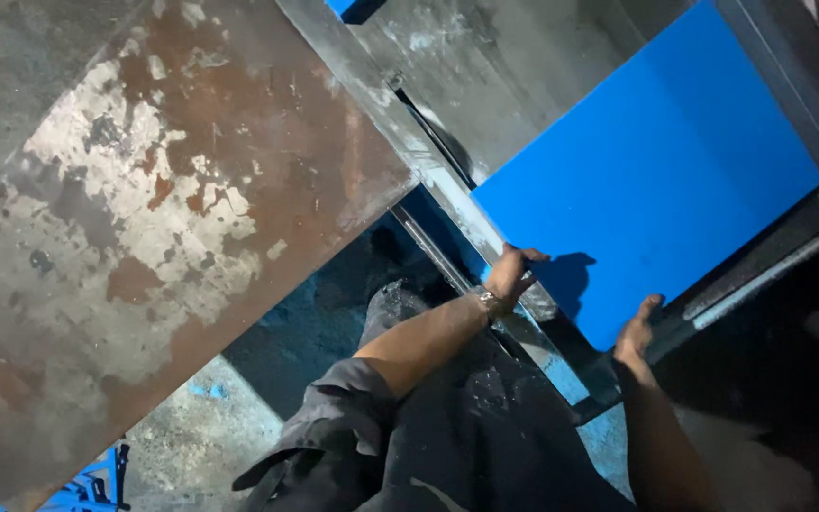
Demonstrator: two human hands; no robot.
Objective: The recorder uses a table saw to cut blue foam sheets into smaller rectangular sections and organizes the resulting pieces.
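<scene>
I am steadying the blue panel (651, 171) on the bench (428, 161): left hand (509, 277) fingers clamped on its seven-o'clock edge, right hand (637, 332) gripping the corner; alignment needed.

1 head camera looks steeply down, close over the blue sheet (651, 166).

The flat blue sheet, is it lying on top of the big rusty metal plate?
No, the flat blue sheet lies right of the rusty metal plate, a grey metal rail between them.
</scene>
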